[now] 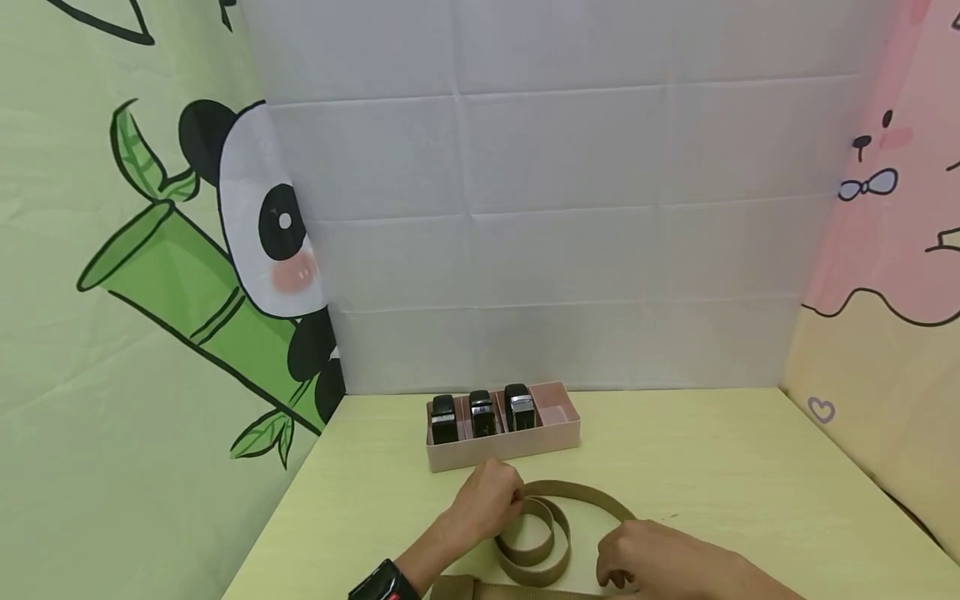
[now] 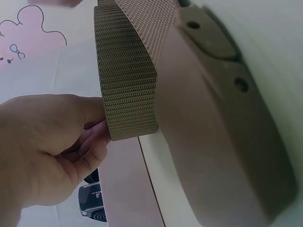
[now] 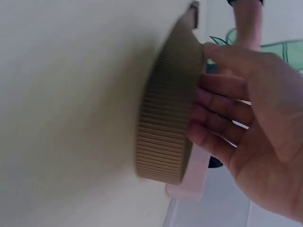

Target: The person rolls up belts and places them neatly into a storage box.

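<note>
A tan woven belt (image 1: 592, 493) stands on its edge, partly wound into a loose spiral on the table. At the far left of the spiral, my left hand (image 1: 483, 500) pinches the strap between thumb and fingers; the left wrist view shows the ribbed webbing (image 2: 125, 90) beside the fingertips. Close to that camera is a smooth tan buckle (image 2: 213, 109) with small dark holes. My right hand (image 1: 667, 557) holds the outer turn at the right, fingertips along the edge of the webbing (image 3: 163, 118). The strap runs left again along the bottom of the head view.
Behind the belt stands a pink divided box (image 1: 502, 450) with rolled black belts (image 1: 482, 414) in three compartments. A grey-white backdrop (image 1: 555, 250) rises at the table's far edge, with printed cloths at both sides. A black watch (image 1: 385, 581) is on the left wrist.
</note>
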Available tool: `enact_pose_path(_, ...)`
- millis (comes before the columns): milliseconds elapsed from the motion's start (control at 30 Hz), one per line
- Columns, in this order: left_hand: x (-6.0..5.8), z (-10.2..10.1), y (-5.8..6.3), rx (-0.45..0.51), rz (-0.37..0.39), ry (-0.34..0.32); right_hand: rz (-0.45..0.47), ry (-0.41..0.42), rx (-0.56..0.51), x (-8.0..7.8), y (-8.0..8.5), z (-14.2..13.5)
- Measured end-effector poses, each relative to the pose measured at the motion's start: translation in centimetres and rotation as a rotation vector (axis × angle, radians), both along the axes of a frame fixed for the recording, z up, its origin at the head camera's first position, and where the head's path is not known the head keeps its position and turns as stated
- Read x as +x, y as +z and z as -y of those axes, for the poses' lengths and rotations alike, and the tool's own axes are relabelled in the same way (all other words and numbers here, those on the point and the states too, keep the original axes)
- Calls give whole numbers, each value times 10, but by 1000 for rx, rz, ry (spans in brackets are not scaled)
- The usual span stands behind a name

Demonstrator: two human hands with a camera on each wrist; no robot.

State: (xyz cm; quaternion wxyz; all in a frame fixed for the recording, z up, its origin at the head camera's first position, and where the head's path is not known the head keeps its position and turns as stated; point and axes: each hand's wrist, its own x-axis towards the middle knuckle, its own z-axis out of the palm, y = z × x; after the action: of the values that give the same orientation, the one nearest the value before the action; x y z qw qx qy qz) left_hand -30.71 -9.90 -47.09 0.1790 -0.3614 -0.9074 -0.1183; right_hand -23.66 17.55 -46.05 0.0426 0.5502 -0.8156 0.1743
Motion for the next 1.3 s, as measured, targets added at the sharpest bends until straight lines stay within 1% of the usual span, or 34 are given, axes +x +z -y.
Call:
enact_pose_path(33,0,0,0,0,0,-1,37,-25,-11,-5,4,1)
enact_pose_path(67,0,0,0,1,-4,-3,50,-52,-28,-11,7,2)
enact_pose_path(200,1,-2,0,6,-16,-9,-35,-184,-102,-47,12,17)
enact_pose_path(233,1,-3,0,9,-22,-11,-51,-214,-105,-57,11,22)
enact_pose_path(300,1,-5,-1,14,-32,-17,-81,-251,-100,-74,8,33)
enact_pose_path(333,0,-5,-1,16,-41,-21,-87,-255,-91,-82,5,39)
enact_pose_path(400,0,-6,-3,22,-60,-28,-90,-236,-87,-95,0,51)
enact_pose_path(467,0,-7,-4,36,-80,-36,-93,-217,-91,-103,-5,60)
enact_pose_path(533,0,-8,-4,47,-99,-40,-94,-208,-101,-109,-9,67)
enact_pose_path(600,0,-8,-5,55,-109,-33,-102,-218,-100,-111,-11,69)
enact_pose_path(700,0,-8,-5,58,-107,-7,-101,-272,-75,-110,-13,62)
enact_pose_path(833,-1,-7,-6,56,-90,34,-65,-358,-32,-103,-11,41)
enact_pose_path(933,-1,-7,-7,52,-86,50,-18,-405,-33,-97,-10,21)
enact_pose_path(1067,0,-8,-6,52,-83,48,61,-429,-60,-88,-10,0)
enact_pose_path(1233,2,-13,-5,65,-69,44,84,-446,-72,-79,-13,-12)
enact_pose_path(1300,1,-14,-6,75,-52,66,92,-447,-73,-75,-13,-15)
